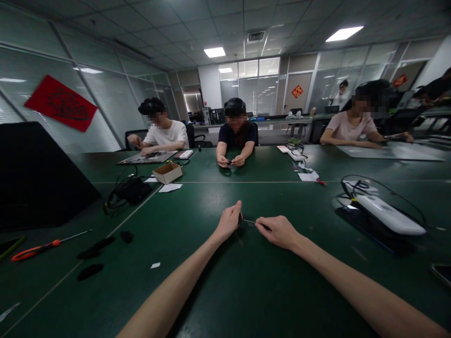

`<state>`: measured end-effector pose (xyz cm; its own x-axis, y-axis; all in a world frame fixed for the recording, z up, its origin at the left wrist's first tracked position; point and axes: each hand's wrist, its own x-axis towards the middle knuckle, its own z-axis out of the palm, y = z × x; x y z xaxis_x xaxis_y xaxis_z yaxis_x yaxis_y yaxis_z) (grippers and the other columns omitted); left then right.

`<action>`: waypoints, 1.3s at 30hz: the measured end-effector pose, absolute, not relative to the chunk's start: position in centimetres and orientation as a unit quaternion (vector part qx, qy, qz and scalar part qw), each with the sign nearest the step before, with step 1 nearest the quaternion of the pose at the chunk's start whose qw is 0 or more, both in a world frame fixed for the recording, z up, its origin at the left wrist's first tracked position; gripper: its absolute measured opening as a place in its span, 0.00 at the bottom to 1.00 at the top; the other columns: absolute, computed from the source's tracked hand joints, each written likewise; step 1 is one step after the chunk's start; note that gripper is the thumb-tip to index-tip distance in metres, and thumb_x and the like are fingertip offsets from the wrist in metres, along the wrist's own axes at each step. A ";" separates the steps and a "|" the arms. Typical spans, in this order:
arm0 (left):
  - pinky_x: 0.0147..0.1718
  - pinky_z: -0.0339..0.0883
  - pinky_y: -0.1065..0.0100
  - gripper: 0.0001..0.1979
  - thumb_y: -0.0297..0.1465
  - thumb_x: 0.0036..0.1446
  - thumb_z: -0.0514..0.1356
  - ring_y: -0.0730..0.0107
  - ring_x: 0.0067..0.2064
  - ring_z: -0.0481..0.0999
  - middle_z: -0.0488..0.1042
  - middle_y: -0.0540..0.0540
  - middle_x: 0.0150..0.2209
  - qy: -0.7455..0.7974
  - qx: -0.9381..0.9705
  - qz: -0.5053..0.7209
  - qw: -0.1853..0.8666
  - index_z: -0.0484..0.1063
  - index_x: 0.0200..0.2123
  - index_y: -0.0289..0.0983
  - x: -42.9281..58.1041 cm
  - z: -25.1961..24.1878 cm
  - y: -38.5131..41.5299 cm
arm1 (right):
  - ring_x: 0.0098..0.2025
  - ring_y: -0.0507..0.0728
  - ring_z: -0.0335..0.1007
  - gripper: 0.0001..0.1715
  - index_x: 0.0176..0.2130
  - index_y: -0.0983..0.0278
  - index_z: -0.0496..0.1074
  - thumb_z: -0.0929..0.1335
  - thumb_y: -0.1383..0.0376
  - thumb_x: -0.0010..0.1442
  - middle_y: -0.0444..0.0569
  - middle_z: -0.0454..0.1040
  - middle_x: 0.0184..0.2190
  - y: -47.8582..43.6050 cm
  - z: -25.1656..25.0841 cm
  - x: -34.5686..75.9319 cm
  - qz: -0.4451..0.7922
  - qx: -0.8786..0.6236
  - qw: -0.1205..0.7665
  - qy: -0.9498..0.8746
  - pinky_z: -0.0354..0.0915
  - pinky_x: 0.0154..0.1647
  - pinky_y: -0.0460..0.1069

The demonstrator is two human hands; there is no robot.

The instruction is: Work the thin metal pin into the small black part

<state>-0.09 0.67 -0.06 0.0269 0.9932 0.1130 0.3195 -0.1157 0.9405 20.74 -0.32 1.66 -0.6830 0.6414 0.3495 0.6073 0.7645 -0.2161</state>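
My left hand (228,222) is closed over the middle of the green table (197,281), thumb raised, around a small dark piece (240,218) that my fingers mostly cover. Just to its right, my right hand (279,231) pinches a thin metal rod (249,221). The rod's far end points at the dark piece; whether they touch I cannot tell. Both forearms reach in from the bottom of the view.
An orange-handled screwdriver (45,249) and black scraps (94,247) lie left, near a black cable bundle (133,189) and an open cardboard box (168,173). A white device (389,214) stands right. Across the table sits a co-worker (237,134), with others to either side.
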 end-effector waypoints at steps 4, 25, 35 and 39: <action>0.18 0.54 0.73 0.31 0.55 0.56 0.40 0.76 0.17 0.62 0.61 0.52 0.15 0.539 0.613 0.436 0.379 0.64 0.23 0.35 -0.2 -0.1 0.6 | 0.26 0.49 0.67 0.19 0.41 0.61 0.70 0.55 0.58 0.66 0.45 0.73 0.27 -0.2 1.6 20.7 0.040 -0.336 0.202 -0.919 0.58 0.29 0.43; 0.28 0.57 0.72 0.26 0.47 0.61 0.43 0.72 0.25 0.67 0.67 0.50 0.20 0.542 0.686 0.429 0.227 0.66 0.23 0.35 0.2 0.7 0.4 | 0.26 0.50 0.67 0.19 0.39 0.62 0.70 0.56 0.56 0.66 0.45 0.72 0.26 -0.3 1.2 20.8 0.039 -0.350 0.218 -0.910 0.58 0.29 0.44; 0.14 0.50 0.73 0.29 0.54 0.56 0.41 0.75 0.14 0.60 0.60 0.52 0.14 0.542 0.618 0.430 0.374 0.63 0.24 0.35 0.1 0.1 0.2 | 0.21 0.50 0.66 0.21 0.41 0.62 0.68 0.53 0.56 0.67 0.43 0.70 0.23 1.7 1.2 22.1 0.108 -0.429 0.302 -0.845 0.58 0.23 0.44; 0.10 0.46 0.74 0.29 0.56 0.55 0.41 0.76 0.12 0.58 0.59 0.53 0.14 0.522 0.593 0.449 0.417 0.62 0.24 0.36 -0.2 -0.7 0.7 | 0.24 0.50 0.66 0.16 0.40 0.62 0.68 0.58 0.56 0.65 0.43 0.70 0.24 0.7 1.6 21.7 0.072 -0.392 0.256 -0.881 0.60 0.27 0.44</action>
